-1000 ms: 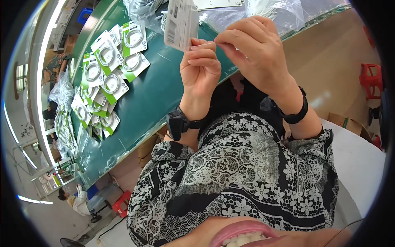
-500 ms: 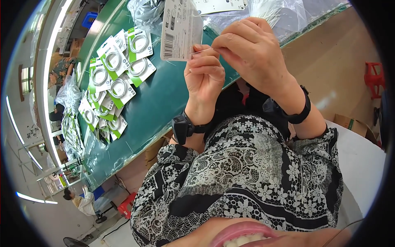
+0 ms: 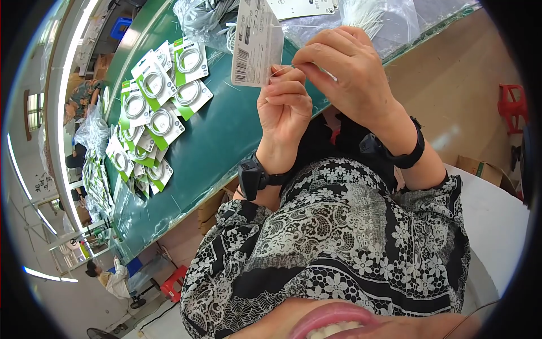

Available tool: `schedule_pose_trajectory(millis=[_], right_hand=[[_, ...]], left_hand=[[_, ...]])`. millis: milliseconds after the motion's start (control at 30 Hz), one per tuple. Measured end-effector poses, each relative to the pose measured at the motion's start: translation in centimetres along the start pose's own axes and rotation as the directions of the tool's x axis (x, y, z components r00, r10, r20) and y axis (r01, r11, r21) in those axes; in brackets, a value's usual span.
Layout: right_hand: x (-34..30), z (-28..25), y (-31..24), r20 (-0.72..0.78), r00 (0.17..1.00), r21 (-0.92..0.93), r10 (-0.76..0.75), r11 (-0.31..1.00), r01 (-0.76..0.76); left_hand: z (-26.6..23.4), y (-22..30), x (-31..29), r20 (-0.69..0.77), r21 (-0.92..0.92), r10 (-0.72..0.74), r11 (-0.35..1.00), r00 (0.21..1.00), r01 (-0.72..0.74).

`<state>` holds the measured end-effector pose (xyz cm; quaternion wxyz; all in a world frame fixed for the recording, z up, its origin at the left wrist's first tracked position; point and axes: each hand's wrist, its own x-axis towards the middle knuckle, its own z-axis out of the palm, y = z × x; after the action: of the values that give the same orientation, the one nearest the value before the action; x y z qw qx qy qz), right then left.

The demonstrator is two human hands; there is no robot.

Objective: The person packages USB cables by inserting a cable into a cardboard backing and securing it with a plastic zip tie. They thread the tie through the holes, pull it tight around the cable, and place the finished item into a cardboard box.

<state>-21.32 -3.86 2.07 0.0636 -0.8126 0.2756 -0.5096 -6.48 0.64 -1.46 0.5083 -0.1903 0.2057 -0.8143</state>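
My left hand is closed, its thumb and fingers pinching the lower edge of a white printed packaging card. The card stands tilted with its barcode side toward me. Close beside it, my right hand is closed in a pinch on a thin white plastic tie, whose end pokes out under the fingers. Between the two sets of fingertips a fine strand shows near the card's edge. Whatever lies behind the card is hidden.
On the green table to the left lies a pile of carded coiled cables. Bagged grey cables and a bundle of white ties lie at the far side. A red stool stands to the right.
The card and my left hand have shifted slightly right and down. The white end of the tie now shows under my right fingers.
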Motion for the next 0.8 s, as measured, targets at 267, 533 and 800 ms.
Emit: schedule_pose_trajectory(millis=[267, 533, 800], right_hand=[[-0.1, 0.0, 0.2, 0.001, 1.000, 0.008, 0.004, 1.000, -0.004], [-0.2, 0.3, 0.8, -0.016, 1.000, 0.107, -0.005, 0.994, 0.007], [-2.9, 1.5, 3.6, 0.030, 0.934, 0.533, 0.356, 0.785, -0.316]], left_hand=[[-0.2, 0.0, 0.0, 0.001, 0.014, 0.006, 1.000, 1.000, -0.006], [-1.2, 1.1, 0.3, -0.007, 0.362, 0.070, 0.930, 0.998, -0.063], [-1.1, 0.6, 0.5, -0.069, 0.747, 0.197, 0.660, 0.978, -0.080]])
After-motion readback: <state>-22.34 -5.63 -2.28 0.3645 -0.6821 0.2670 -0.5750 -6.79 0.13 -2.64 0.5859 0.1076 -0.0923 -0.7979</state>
